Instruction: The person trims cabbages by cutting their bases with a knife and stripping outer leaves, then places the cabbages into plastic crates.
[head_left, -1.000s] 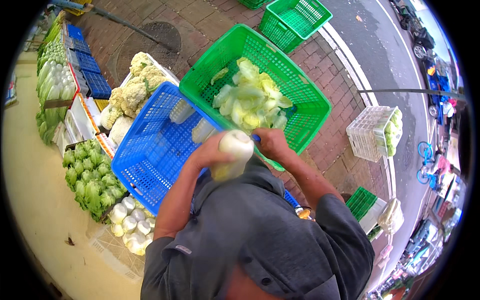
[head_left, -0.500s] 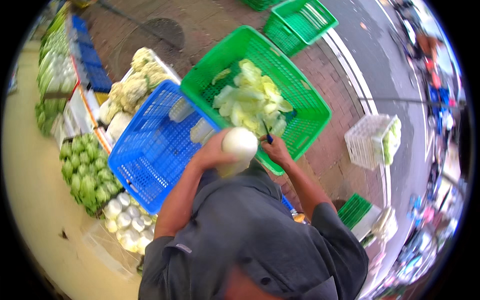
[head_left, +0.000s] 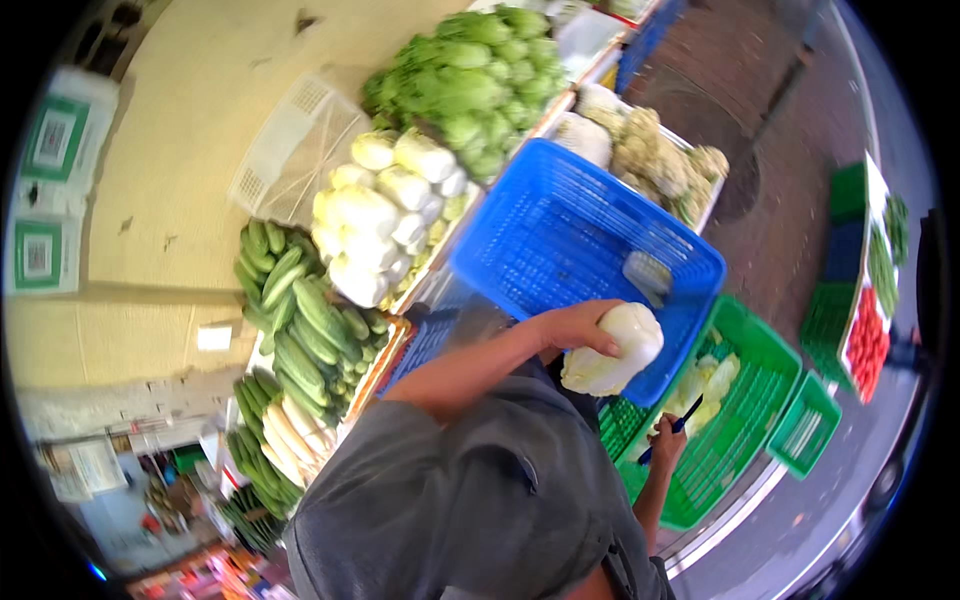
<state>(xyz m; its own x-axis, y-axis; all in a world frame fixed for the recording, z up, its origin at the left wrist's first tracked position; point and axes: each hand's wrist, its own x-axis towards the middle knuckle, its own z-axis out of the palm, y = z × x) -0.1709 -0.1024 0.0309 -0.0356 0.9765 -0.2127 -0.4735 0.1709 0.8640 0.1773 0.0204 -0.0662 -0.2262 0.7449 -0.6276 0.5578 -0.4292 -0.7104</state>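
A pale napa cabbage (head_left: 630, 345) is gripped in my left hand (head_left: 578, 326), thumb and fingers wrapped round it, over the near edge of the blue basket (head_left: 530, 215). Inside that basket lies another whitish cabbage (head_left: 648, 273), partly seen. My right hand (head_left: 666, 442) is closed round a small knife (head_left: 689, 411); its dark pointed end sticks up past the fingers and a blue end shows below. Under that hand is a green basket (head_left: 765, 350) holding loose cabbage leaves (head_left: 712, 380), partly hidden by the hand and blue basket.
Along the left stand piles of cabbages (head_left: 365, 215), cucumbers (head_left: 310, 335), long white radishes (head_left: 292, 435) and leafy lettuce (head_left: 470, 80). Cauliflowers (head_left: 655, 155) sit beyond the blue basket. A smaller green basket (head_left: 805, 425) and red produce (head_left: 865, 345) are at right.
The view has swung toward the left, bringing the cabbage and cucumber piles into the middle. The cabbage has moved from beside the green basket to the blue basket's edge. The knife stays in my right hand.
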